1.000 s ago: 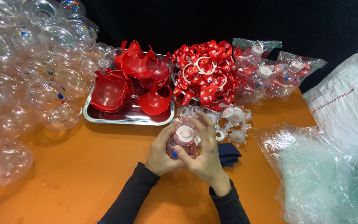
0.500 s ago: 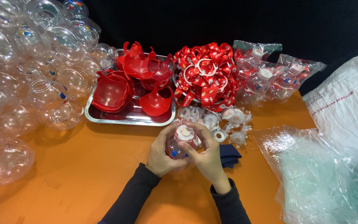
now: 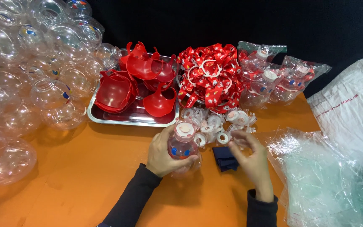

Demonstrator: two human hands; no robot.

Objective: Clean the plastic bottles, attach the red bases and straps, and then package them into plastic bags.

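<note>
While the left hand (image 3: 164,153) wraps its grip round a small clear bottle (image 3: 182,145) with a white cap, holding it upright just above the orange tabletop (image 3: 80,176) near the middle, the right hand (image 3: 251,162) hangs beside it, fingers loosely spread and grasping nothing. Its fingertips sit close to a scatter of white caps (image 3: 217,124), and a dark blue cloth (image 3: 224,158) lies between the two hands. Behind the bottle, toward the tabletop's far edge, a metal tray (image 3: 106,120) carries red plastic pieces (image 3: 141,80), with a heap of red straps (image 3: 209,75) to its right. Clear globes (image 3: 34,63) crowd the far left corner. Crinkled plastic bags (image 3: 320,176) pile up at the right edge.
</note>
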